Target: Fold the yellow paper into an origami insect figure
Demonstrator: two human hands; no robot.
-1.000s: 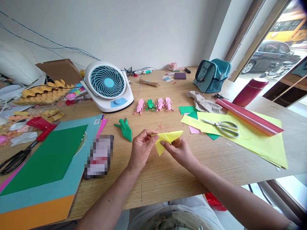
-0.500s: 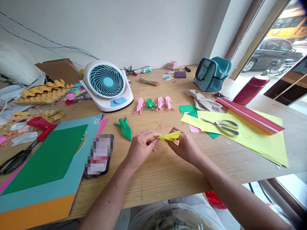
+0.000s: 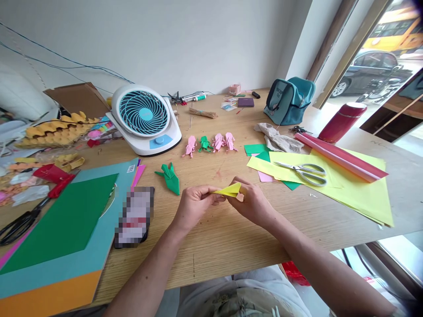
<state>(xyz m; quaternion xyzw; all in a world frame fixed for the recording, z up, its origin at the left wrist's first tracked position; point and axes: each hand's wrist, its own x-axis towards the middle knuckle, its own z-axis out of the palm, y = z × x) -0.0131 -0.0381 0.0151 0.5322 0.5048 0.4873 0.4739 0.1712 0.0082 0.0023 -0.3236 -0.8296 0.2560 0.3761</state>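
A small folded piece of yellow paper [image 3: 230, 190] is held just above the tabletop between both hands. My left hand [image 3: 197, 203] pinches its narrow left end between thumb and fingers. At its wider right end, my right hand [image 3: 249, 200] grips the edge, with the fingertips partly hidden behind the paper. A green folded paper figure [image 3: 170, 178] lies to the left of my left hand. Beyond the hands stand several small folded figures in a row, among them a green one [image 3: 205, 143] and a pink one [image 3: 190, 146].
Scissors [image 3: 302, 171] rest on yellow sheets [image 3: 360, 193] at the right, near a red paper roll [image 3: 340, 158] and a red bottle [image 3: 343, 122]. A phone [image 3: 135, 218] and coloured sheets [image 3: 62, 224] lie left. Behind are a fan [image 3: 145, 119] and a teal bag [image 3: 291, 101].
The yellow paper has turned slightly and now shows a narrower, more pointed shape toward my left hand. My left fingers have closed in beneath it. The view has shifted a little.
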